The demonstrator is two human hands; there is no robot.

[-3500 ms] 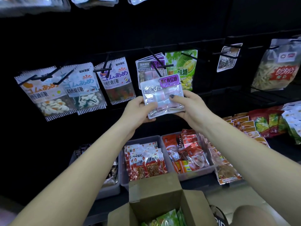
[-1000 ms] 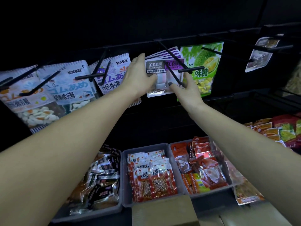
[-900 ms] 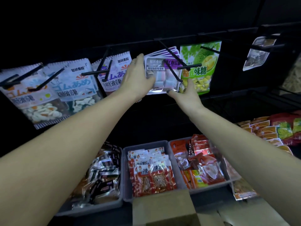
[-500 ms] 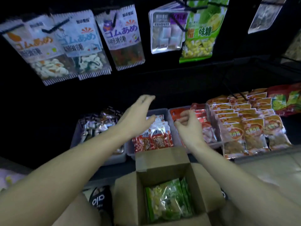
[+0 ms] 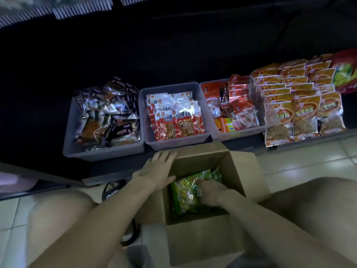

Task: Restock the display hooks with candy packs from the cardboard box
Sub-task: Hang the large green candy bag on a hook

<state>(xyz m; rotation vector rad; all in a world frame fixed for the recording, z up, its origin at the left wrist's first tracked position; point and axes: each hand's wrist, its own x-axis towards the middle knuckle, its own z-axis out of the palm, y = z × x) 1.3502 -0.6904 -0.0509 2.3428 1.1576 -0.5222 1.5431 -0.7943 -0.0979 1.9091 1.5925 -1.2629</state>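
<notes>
Right hand: the right hand (image 5: 209, 192), low and just right of centre, reaches down inside the cardboard box (image 5: 249, 171), fingers curled over the top of the green candy packs (image 5: 185, 196); whether they have closed on one pack cannot be told.
Left hand: the left hand (image 5: 158, 171) lies flat with fingers spread and together on the box's left wall and corner, thumb hooked over the edge toward the packs; it holds nothing. A ring shows on one finger.
Cardboard box: open, flaps folded out, standing on the tiled floor between the person's knees at the bottom centre; a small stack of green and yellow packs lies at its bottom.
Left bin: a grey bin (image 5: 77, 149), left of centre, filled with a loose heap of dark and silver wrapped snacks.
Middle bin: a grey bin (image 5: 173, 142) just above the box, holding rows of red and white packets.
Right bin: a clear bin (image 5: 241, 132) beside it, holding red and orange packets, some tipped over.
Shelf at right: rows of orange packs (image 5: 301, 97) lying overlapped, with green bags at the far right edge.
Top left corner: the lower edges of hanging packs (image 5: 81, 8), blurred.
</notes>
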